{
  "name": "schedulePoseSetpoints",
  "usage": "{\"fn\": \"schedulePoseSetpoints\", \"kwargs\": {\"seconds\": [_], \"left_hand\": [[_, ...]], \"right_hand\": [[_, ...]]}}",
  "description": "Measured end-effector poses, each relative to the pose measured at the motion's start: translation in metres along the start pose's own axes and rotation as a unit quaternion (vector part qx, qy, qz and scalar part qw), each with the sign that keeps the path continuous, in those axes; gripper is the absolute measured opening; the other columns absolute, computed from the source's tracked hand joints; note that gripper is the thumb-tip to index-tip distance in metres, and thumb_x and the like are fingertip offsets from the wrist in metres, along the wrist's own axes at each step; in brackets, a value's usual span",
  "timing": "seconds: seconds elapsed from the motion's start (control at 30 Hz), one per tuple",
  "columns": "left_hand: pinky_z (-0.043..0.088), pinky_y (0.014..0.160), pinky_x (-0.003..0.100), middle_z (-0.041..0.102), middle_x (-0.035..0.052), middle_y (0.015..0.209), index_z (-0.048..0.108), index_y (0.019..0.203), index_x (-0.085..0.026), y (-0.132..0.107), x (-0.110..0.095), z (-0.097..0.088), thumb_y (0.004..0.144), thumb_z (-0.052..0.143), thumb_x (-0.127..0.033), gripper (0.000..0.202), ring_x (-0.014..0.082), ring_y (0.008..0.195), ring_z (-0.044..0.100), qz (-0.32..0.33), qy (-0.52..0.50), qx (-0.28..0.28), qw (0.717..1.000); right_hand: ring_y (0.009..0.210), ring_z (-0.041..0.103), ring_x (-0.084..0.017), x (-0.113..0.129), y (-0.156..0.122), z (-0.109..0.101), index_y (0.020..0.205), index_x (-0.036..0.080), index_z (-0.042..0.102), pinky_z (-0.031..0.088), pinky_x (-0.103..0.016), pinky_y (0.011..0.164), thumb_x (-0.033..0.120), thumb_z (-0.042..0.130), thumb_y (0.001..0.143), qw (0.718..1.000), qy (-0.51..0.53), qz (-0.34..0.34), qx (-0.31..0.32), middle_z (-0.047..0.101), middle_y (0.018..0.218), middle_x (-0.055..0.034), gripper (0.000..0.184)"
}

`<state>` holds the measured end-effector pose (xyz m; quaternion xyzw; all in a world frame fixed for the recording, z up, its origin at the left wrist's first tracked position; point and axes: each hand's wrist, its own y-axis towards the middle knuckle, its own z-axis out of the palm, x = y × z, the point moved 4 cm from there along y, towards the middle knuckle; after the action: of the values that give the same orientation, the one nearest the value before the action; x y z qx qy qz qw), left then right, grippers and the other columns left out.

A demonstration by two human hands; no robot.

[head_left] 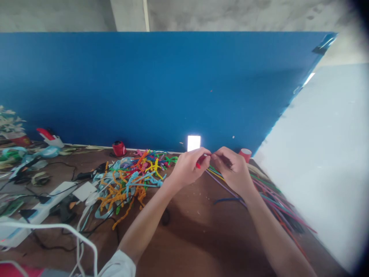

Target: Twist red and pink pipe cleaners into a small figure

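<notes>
Above the brown table, my left hand (188,165) is closed around a small red pipe cleaner (198,165), most of it hidden by the fingers. My right hand (234,169) pinches at the same spot, its thumb and fingertips almost touching those of the left. Whether the red piece reaches into the right fingers is hard to see. Left of my hands lies a tangled pile of bent, colourful pipe cleaners (155,168), orange, yellow, light blue and red. Straight pipe cleaners (284,209) spread out under and beyond my right forearm.
A bright white rectangle (194,143) glows behind my hands, before a blue partition (161,84). A red cup (245,154) stands at the right rear, a red object (118,148) at the left rear. Cables and a white power strip (43,211) cover the left side.
</notes>
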<state>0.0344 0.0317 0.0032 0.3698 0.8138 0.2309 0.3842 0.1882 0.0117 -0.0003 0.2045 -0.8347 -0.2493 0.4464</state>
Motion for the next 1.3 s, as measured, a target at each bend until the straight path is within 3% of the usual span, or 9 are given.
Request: {"fn": "schedulePoseSetpoints", "kwargs": {"seconds": [0.2, 0.37, 0.5, 0.6, 0.83, 0.93, 1.1, 1.3], "left_hand": [[0.047, 0.071, 0.024, 0.072, 0.0026, 0.082, 0.068, 0.089, -0.017, 0.001, 0.003, -0.003, 0.093, 0.052, -0.028, 0.02, 0.0117, 0.071, 0.061, -0.018, -0.025, -0.008, 0.999], [0.041, 0.061, 0.023, 0.066, 0.0008, 0.07, 0.065, 0.08, -0.016, 0.001, 0.001, -0.006, 0.09, 0.055, -0.027, 0.018, 0.0092, 0.062, 0.053, -0.038, -0.064, -0.026, 0.997], [0.036, 0.054, 0.021, 0.058, -0.0008, 0.064, 0.063, 0.077, -0.014, 0.0, 0.004, -0.007, 0.088, 0.056, -0.028, 0.019, 0.0074, 0.057, 0.047, -0.077, -0.166, -0.014, 0.983], [0.035, 0.053, 0.021, 0.056, -0.0008, 0.064, 0.062, 0.075, -0.013, 0.0, 0.008, -0.007, 0.086, 0.058, -0.029, 0.02, 0.0072, 0.057, 0.045, -0.107, -0.245, 0.0, 0.964], [0.02, 0.043, 0.022, 0.041, -0.0061, 0.051, 0.061, 0.068, -0.015, -0.002, 0.014, -0.008, 0.082, 0.061, -0.031, 0.021, 0.0047, 0.045, 0.03, -0.2, -0.332, 0.058, 0.92], [0.012, 0.04, 0.023, 0.033, -0.0083, 0.046, 0.061, 0.069, -0.016, -0.004, 0.015, -0.005, 0.081, 0.06, -0.031, 0.019, 0.0041, 0.041, 0.023, -0.228, -0.351, 0.078, 0.905], [0.01, 0.041, 0.022, 0.032, -0.0088, 0.046, 0.06, 0.071, -0.015, -0.006, 0.014, -0.001, 0.081, 0.06, -0.031, 0.019, 0.0036, 0.041, 0.022, -0.233, -0.376, 0.105, 0.891], [0.015, 0.044, 0.021, 0.037, -0.0068, 0.054, 0.059, 0.073, -0.015, -0.005, 0.011, -0.003, 0.083, 0.059, -0.032, 0.02, 0.0045, 0.047, 0.027, -0.2, -0.349, 0.118, 0.908]], "right_hand": [[0.059, 0.042, -0.013, -0.003, 0.001, 0.002, 0.073, 0.021, 0.052, 0.031, -0.029, 0.057, 0.04, 0.052, 0.096, 0.999, -0.041, -0.011, -0.008, 0.048, 0.065, 0.0015, 0.03], [0.058, 0.045, -0.013, -0.005, 0.0, 0.002, 0.073, 0.021, 0.05, 0.031, -0.029, 0.057, 0.039, 0.049, 0.098, 0.996, -0.084, -0.018, -0.013, 0.051, 0.063, 0.0016, 0.031], [0.076, 0.059, -0.018, 0.003, -0.001, 0.003, 0.098, 0.023, 0.061, 0.042, -0.031, 0.068, 0.029, 0.052, 0.096, 0.993, -0.08, -0.077, -0.028, 0.065, 0.09, -0.0046, 0.011], [0.094, 0.063, -0.022, 0.009, -0.002, 0.005, 0.116, 0.027, 0.061, 0.048, -0.035, 0.079, 0.021, 0.052, 0.095, 0.987, -0.073, -0.142, -0.023, 0.066, 0.107, -0.0081, 0.024], [0.101, 0.063, -0.023, 0.007, -0.007, 0.005, 0.125, 0.029, 0.06, 0.051, -0.038, 0.085, 0.013, 0.052, 0.094, 0.966, -0.107, -0.235, 0.012, 0.068, 0.111, -0.0093, 0.035], [0.096, 0.065, -0.022, 0.006, -0.008, 0.003, 0.121, 0.029, 0.061, 0.052, -0.036, 0.081, 0.011, 0.054, 0.094, 0.96, -0.107, -0.258, 0.025, 0.07, 0.105, -0.0076, 0.034], [0.086, 0.064, -0.019, 0.006, -0.006, -0.001, 0.109, 0.024, 0.062, 0.05, -0.032, 0.074, 0.012, 0.056, 0.093, 0.956, -0.101, -0.273, 0.019, 0.07, 0.094, -0.0057, 0.021], [0.081, 0.06, -0.018, 0.005, -0.005, 0.002, 0.101, 0.022, 0.057, 0.046, -0.031, 0.072, 0.016, 0.051, 0.096, 0.96, -0.122, -0.25, 0.035, 0.066, 0.09, -0.0057, 0.01]]}}
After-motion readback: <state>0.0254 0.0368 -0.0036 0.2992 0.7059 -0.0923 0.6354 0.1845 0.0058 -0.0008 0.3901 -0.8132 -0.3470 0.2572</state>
